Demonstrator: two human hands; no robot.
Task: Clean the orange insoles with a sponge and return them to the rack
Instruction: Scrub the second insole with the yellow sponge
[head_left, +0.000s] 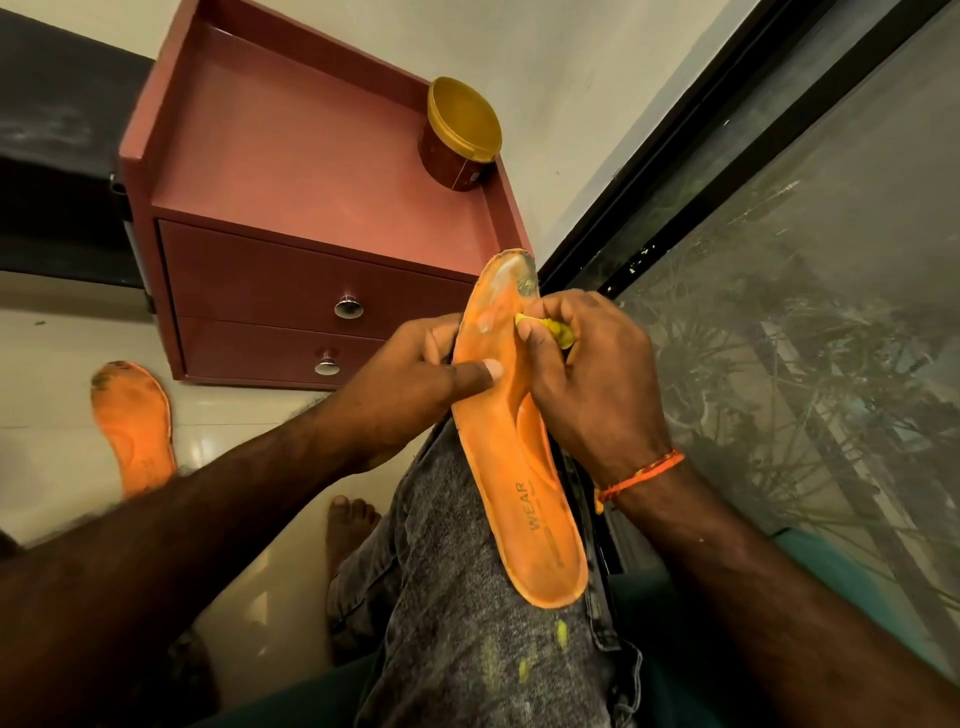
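An orange insole printed "WEAR" lies lengthwise on my grey-jeaned thigh, its dirty toe end pointing away from me. My left hand grips its left edge, thumb pressed on the top surface. My right hand pinches a small yellow sponge against the insole's forefoot, where a pale wet smear shows. A second orange insole lies on the pale floor at the left, its toe darkened with dirt.
A reddish-brown cabinet with two knobbed drawers stands ahead, a gold-lidded jar on its top. A dark-framed glass pane runs along the right. My bare foot rests on the tiled floor. Yellow crumbs speckle my jeans.
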